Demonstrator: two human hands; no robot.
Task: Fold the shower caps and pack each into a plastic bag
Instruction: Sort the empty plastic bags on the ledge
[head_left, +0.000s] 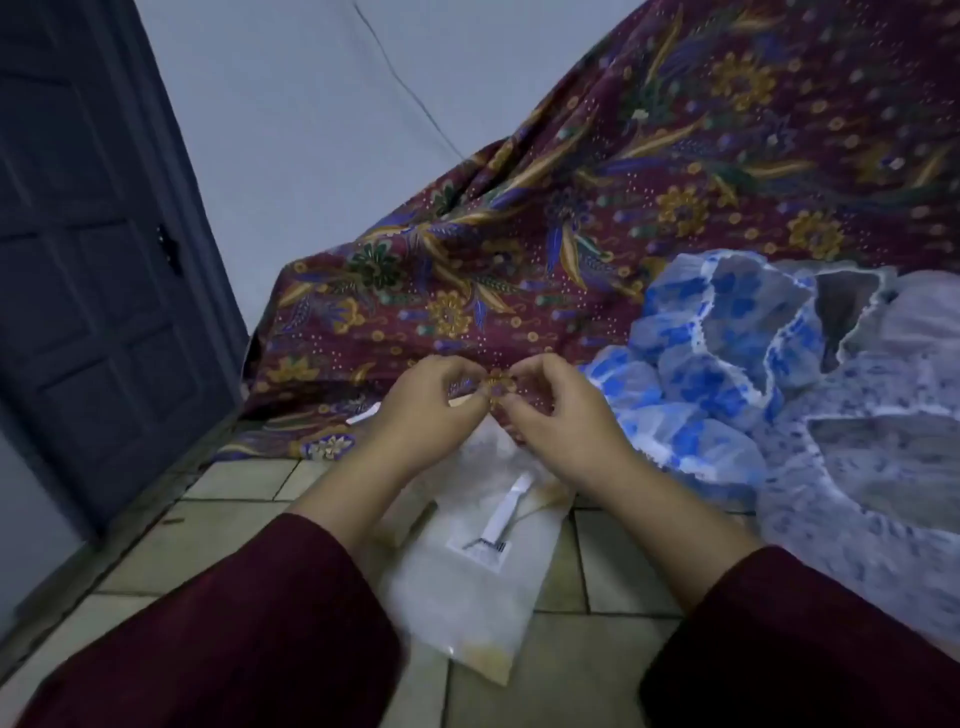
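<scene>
A maroon batik cloth (597, 208) drapes down to the tiled floor (234, 499). On the right lies a heap of shower caps (727, 364), blue-flowered and frilled, apparently not yet folded. A clear plastic bag (467, 587) with a white label lies on the tiles under the wrists. Above it the left hand (421, 410) and right hand (561, 421) meet, fingers curled, thumb and forefinger of each pinching something thin between them (likely a bag's mouth; too faint to tell). To do this well, rub the film's layers apart and open the mouth wide before fetching a cap.
</scene>
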